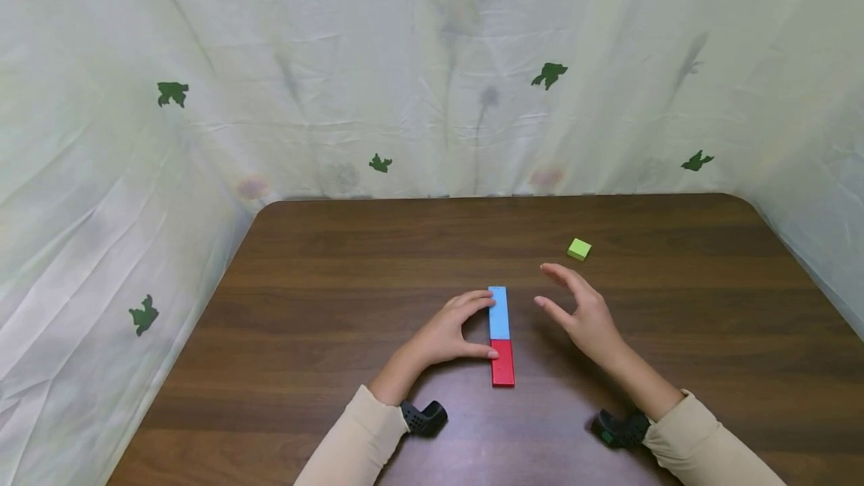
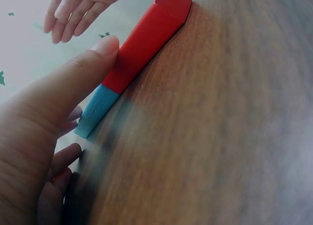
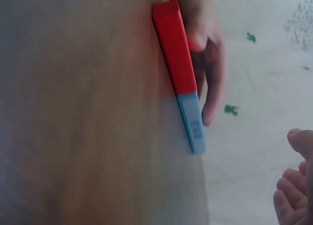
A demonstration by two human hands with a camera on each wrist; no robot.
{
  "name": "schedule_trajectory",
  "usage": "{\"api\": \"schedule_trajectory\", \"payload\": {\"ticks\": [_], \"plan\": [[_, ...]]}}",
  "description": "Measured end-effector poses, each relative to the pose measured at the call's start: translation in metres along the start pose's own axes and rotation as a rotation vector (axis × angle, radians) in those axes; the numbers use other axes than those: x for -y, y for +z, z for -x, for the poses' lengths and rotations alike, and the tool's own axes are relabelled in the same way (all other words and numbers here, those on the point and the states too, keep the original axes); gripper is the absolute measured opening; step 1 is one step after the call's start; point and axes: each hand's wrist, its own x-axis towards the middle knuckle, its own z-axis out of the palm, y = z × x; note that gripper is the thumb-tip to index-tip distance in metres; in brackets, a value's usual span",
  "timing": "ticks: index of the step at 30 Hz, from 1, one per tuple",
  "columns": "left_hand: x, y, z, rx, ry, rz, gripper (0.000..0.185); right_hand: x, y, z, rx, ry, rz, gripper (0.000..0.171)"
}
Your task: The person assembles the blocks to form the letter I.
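A pale, leaf-printed cloth hangs behind a brown table. Over the table, the left hand grips nothing—its spread fingertips touch the blue block's left side, its thumb the red one's. The right hand is empty, thumb and fingers parted, between that row and the green block. The blue block and shorter red block already lie end to end in a straight line; the small green block sits farther back, to the right—seemingly the only piece left unjoined.
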Motion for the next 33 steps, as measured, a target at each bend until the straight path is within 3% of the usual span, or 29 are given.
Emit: {"api": "schedule_trajectory", "payload": {"ticks": [9,23,33], "plan": [[0.0,-0.002,0.0,0.002,-0.001,0.002,0.076,-0.026,-0.004,-0.017,-0.109,0.009,0.014,0.056],[0.002,0.0,-0.001,0.005,0.002,-0.008,0.075,-0.068,-0.012,-0.029,-0.214,0.158,0.007,0.053],[0.001,0.001,-0.001,0.013,-0.01,-0.01,0.077,-0.087,-0.018,-0.032,-0.195,0.286,0.024,0.053]]}}
